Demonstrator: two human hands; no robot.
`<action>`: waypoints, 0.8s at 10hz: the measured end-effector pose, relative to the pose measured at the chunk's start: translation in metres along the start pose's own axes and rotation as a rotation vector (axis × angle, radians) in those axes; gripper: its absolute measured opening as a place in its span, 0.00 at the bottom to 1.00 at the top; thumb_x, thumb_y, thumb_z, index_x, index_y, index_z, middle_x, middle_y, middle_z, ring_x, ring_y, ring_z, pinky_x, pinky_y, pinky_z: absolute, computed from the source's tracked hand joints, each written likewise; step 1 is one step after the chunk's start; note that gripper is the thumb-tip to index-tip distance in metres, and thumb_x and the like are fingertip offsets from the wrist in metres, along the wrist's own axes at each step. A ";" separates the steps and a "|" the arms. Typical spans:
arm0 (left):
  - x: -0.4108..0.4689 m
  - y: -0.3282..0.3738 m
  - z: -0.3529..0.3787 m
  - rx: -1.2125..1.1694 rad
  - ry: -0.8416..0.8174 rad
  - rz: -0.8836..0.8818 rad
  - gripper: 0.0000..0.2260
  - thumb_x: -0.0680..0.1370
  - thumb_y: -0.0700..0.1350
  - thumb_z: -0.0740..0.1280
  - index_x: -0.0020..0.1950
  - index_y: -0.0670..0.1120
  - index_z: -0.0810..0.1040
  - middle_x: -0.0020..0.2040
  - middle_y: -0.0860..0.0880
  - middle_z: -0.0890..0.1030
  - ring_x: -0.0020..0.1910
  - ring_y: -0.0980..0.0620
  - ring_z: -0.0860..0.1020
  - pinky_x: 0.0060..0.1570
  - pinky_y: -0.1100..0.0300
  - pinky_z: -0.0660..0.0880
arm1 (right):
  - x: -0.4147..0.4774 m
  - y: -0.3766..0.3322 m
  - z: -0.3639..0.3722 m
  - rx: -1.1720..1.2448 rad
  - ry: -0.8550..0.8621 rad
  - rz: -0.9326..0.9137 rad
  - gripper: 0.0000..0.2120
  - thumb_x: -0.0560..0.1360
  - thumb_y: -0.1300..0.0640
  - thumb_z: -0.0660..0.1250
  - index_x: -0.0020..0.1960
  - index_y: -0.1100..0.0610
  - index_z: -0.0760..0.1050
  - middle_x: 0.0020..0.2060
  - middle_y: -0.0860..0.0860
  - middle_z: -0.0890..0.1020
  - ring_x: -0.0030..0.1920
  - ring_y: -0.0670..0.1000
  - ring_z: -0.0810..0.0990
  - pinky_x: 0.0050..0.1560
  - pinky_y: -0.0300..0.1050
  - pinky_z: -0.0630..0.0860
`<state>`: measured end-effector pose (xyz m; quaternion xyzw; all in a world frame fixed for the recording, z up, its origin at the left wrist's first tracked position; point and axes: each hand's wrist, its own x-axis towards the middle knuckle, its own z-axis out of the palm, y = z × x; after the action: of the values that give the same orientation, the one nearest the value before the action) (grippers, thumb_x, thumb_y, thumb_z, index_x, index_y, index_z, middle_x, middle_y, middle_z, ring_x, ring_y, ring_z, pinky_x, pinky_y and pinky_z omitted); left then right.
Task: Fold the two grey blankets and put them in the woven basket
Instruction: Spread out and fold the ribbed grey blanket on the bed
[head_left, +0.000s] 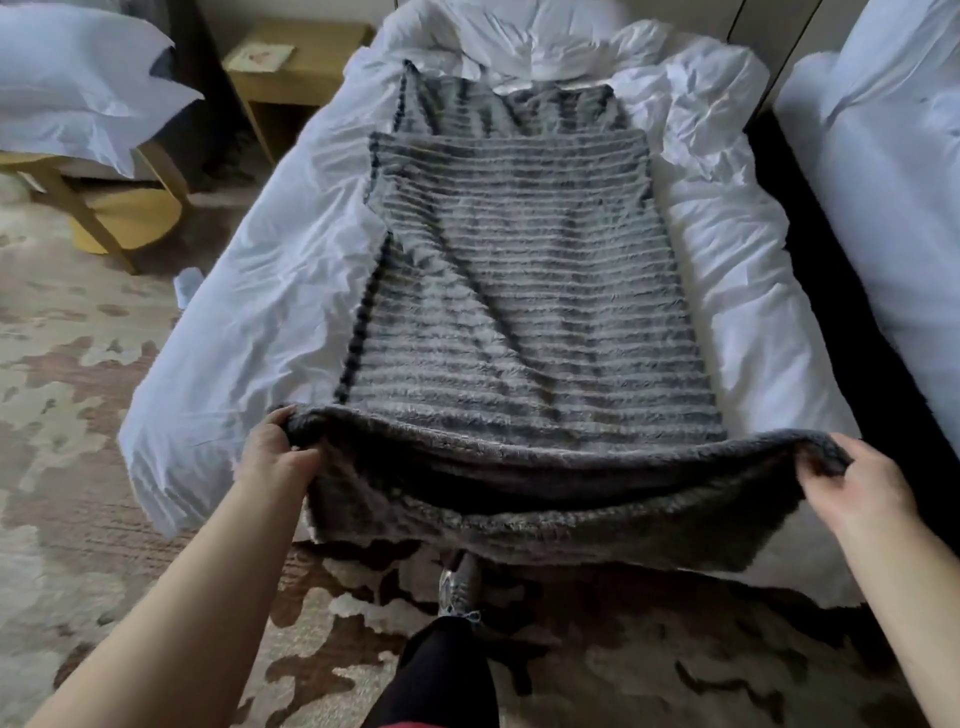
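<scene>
grey ribbed blanket (519, 312) flat on bed (234, 312)

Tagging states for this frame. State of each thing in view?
grey blanket: laid lengthwise on the white duvet, near edge lifted.
white duvet: rumpled.
left hand: grips the blanket's near left corner.
right hand: grips its near right corner.
woven basket: not in view.
</scene>
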<state>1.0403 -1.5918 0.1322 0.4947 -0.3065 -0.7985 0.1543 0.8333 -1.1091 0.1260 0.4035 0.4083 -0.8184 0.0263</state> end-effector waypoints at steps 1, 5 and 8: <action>0.098 0.012 0.027 -0.329 0.118 -0.110 0.06 0.77 0.36 0.62 0.51 0.44 0.73 0.42 0.47 0.81 0.45 0.53 0.80 0.52 0.60 0.78 | 0.050 0.031 0.060 -0.175 0.050 -0.073 0.19 0.82 0.59 0.56 0.72 0.61 0.64 0.69 0.57 0.69 0.68 0.54 0.71 0.62 0.43 0.72; 0.222 -0.023 0.040 1.848 -0.341 0.615 0.31 0.67 0.37 0.71 0.70 0.49 0.72 0.72 0.43 0.68 0.70 0.42 0.67 0.70 0.47 0.60 | 0.047 0.235 0.169 -2.030 -0.916 -0.259 0.14 0.74 0.50 0.70 0.59 0.48 0.75 0.53 0.45 0.75 0.56 0.48 0.74 0.52 0.42 0.69; 0.248 0.003 0.053 2.257 -0.373 0.570 0.15 0.71 0.50 0.70 0.57 0.54 0.81 0.61 0.48 0.74 0.63 0.44 0.67 0.66 0.54 0.60 | 0.077 0.239 0.207 -2.295 -1.104 -0.014 0.10 0.75 0.51 0.69 0.38 0.49 0.71 0.36 0.47 0.72 0.40 0.53 0.73 0.39 0.46 0.66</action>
<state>0.8785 -1.7127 -0.0218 0.1403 -0.9566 -0.0720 -0.2451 0.7379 -1.3891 -0.0111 -0.2457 0.8160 -0.0551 0.5203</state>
